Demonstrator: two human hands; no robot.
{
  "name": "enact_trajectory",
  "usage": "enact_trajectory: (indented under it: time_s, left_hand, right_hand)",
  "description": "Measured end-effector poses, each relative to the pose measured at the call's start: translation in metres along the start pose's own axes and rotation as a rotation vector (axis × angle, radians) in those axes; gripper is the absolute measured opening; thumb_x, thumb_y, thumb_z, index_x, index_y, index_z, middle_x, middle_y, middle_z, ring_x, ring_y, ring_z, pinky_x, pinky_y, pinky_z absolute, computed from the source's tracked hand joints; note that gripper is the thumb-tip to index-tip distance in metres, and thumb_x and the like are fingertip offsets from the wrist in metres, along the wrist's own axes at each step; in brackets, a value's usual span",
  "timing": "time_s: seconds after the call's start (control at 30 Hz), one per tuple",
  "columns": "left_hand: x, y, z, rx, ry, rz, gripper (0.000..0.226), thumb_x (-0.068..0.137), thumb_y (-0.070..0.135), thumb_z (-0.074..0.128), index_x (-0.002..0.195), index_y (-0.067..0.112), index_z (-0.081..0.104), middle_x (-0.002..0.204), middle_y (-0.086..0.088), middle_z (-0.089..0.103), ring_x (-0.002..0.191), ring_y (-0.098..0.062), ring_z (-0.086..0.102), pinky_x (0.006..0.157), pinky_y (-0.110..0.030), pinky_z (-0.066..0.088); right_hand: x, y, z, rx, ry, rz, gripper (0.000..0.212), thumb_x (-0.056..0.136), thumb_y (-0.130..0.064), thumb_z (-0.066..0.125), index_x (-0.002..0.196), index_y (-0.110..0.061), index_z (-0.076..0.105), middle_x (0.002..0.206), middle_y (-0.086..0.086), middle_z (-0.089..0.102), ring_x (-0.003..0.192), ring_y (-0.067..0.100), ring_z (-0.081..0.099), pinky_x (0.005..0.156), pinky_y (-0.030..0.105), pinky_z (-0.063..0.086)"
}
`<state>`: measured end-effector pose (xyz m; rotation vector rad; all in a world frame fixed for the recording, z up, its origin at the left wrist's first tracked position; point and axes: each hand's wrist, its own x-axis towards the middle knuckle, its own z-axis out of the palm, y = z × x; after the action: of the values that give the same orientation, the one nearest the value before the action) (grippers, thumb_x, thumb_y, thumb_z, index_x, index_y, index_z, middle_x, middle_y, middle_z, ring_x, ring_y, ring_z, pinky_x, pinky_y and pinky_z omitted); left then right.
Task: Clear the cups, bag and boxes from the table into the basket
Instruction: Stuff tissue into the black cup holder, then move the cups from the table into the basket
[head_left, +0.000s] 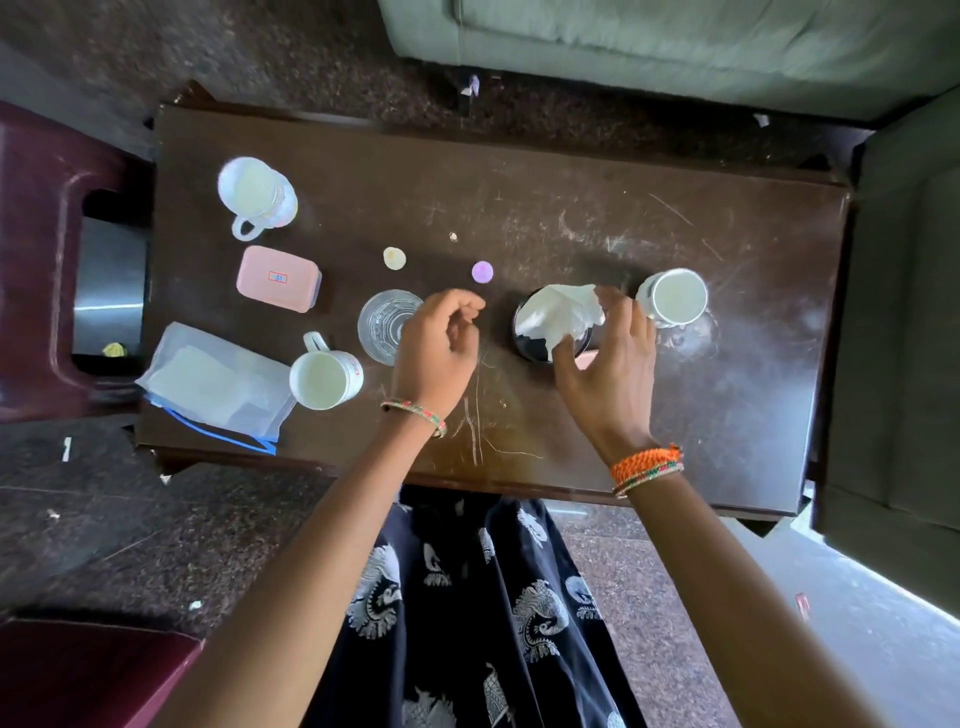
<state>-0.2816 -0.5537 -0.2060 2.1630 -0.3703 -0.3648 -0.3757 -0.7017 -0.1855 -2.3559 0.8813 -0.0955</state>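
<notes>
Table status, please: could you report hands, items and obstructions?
Right hand gripping white tissue over black container. Left hand empty. Three mugs, pink box, bag uncleared.

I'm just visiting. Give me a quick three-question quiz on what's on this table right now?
1. True or false: the pink box has its lid on.
2. How many white mugs stand on the table?
3. The right hand touches: A) a clear glass B) white crumpled paper C) the plastic bag

Key: 1 true; 2 three, at and; 3 B.
</notes>
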Motion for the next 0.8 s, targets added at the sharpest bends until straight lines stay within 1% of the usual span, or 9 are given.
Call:
enact_trajectory:
  time_s: [0.07, 0.1, 0.2, 0.27, 0.33, 0.4, 0.53, 0.7, 0.8]
  left_hand:
    - [-0.008, -0.005, -0.020, 0.034, 0.058, 0.060, 0.026, 0.078, -0.001, 0.048, 0.094, 0.012, 0.065, 0.090, 0.006, 0.065, 0.082, -0.004, 0.057, 0.075, -0.008, 0.044]
    - [-0.012, -0.009, -0.031, 0.054, 0.082, 0.075, 0.025, 0.078, 0.000, 0.048, 0.094, 0.011, 0.065, 0.092, 0.007, 0.064, 0.085, -0.003, 0.057, 0.076, -0.007, 0.044]
    - [-0.020, -0.025, -0.066, 0.127, 0.120, 0.051, 0.024, 0.078, 0.004, 0.048, 0.094, 0.011, 0.065, 0.095, -0.002, 0.069, 0.086, -0.014, 0.061, 0.074, -0.022, 0.049]
    - [-0.022, -0.038, -0.087, 0.163, 0.103, 0.032, 0.027, 0.077, -0.001, 0.048, 0.094, 0.010, 0.065, 0.095, -0.006, 0.069, 0.084, -0.021, 0.063, 0.074, -0.030, 0.051]
    - [-0.023, -0.052, -0.107, 0.198, 0.107, -0.001, 0.030, 0.075, -0.006, 0.049, 0.096, 0.010, 0.065, 0.096, -0.006, 0.069, 0.087, -0.022, 0.063, 0.078, -0.030, 0.051]
    - [-0.025, -0.067, -0.125, 0.213, 0.117, -0.041, 0.031, 0.076, -0.005, 0.051, 0.098, 0.013, 0.064, 0.098, -0.005, 0.068, 0.087, -0.019, 0.062, 0.076, -0.025, 0.049]
    - [-0.032, -0.096, -0.149, 0.270, 0.037, -0.094, 0.031, 0.077, -0.003, 0.055, 0.101, 0.016, 0.061, 0.101, -0.005, 0.065, 0.087, -0.020, 0.061, 0.072, -0.030, 0.050]
    - [-0.032, -0.132, -0.162, 0.334, -0.130, -0.192, 0.038, 0.081, -0.001, 0.055, 0.118, 0.008, 0.056, 0.122, -0.012, 0.058, 0.115, -0.029, 0.053, 0.095, -0.041, 0.046]
    - [-0.027, -0.144, -0.167, 0.355, -0.164, -0.181, 0.040, 0.084, 0.001, 0.054, 0.123, 0.010, 0.053, 0.127, -0.011, 0.055, 0.120, -0.028, 0.050, 0.098, -0.041, 0.045]
  right_hand:
    - [-0.009, -0.012, -0.001, -0.013, 0.012, -0.040, 0.045, 0.078, -0.018, 0.059, 0.121, -0.007, 0.050, 0.114, 0.013, 0.056, 0.103, 0.031, 0.050, 0.086, 0.040, 0.041]
    - [-0.012, -0.019, 0.001, -0.014, 0.006, -0.059, 0.043, 0.078, -0.015, 0.060, 0.120, -0.007, 0.051, 0.113, 0.013, 0.057, 0.101, 0.031, 0.051, 0.085, 0.041, 0.043]
    - [-0.019, -0.041, 0.010, -0.015, -0.073, -0.100, 0.039, 0.079, -0.009, 0.059, 0.118, -0.006, 0.052, 0.117, 0.014, 0.057, 0.104, 0.031, 0.050, 0.089, 0.044, 0.044]
    - [-0.022, -0.054, 0.019, -0.040, -0.132, -0.126, 0.039, 0.081, -0.010, 0.058, 0.120, -0.008, 0.052, 0.118, 0.012, 0.056, 0.107, 0.031, 0.050, 0.092, 0.045, 0.043]
    - [-0.027, -0.070, 0.030, -0.060, -0.169, -0.164, 0.041, 0.081, -0.010, 0.059, 0.121, -0.010, 0.053, 0.118, 0.012, 0.056, 0.107, 0.031, 0.050, 0.091, 0.044, 0.042]
    - [-0.031, -0.086, 0.040, -0.076, -0.186, -0.199, 0.041, 0.079, -0.009, 0.060, 0.119, -0.011, 0.054, 0.115, 0.012, 0.056, 0.105, 0.031, 0.051, 0.089, 0.043, 0.042]
    - [-0.037, -0.112, 0.059, -0.103, -0.198, -0.201, 0.034, 0.079, -0.009, 0.059, 0.113, -0.008, 0.058, 0.113, 0.011, 0.058, 0.101, 0.032, 0.051, 0.086, 0.044, 0.043]
    - [-0.045, -0.136, 0.083, -0.110, -0.180, -0.249, 0.027, 0.075, -0.003, 0.062, 0.102, -0.007, 0.064, 0.108, 0.012, 0.063, 0.095, 0.034, 0.054, 0.080, 0.043, 0.045]
    - [-0.049, -0.153, 0.099, -0.084, -0.184, -0.309, 0.024, 0.075, -0.002, 0.062, 0.099, -0.007, 0.066, 0.103, 0.013, 0.065, 0.095, 0.036, 0.056, 0.080, 0.042, 0.045]
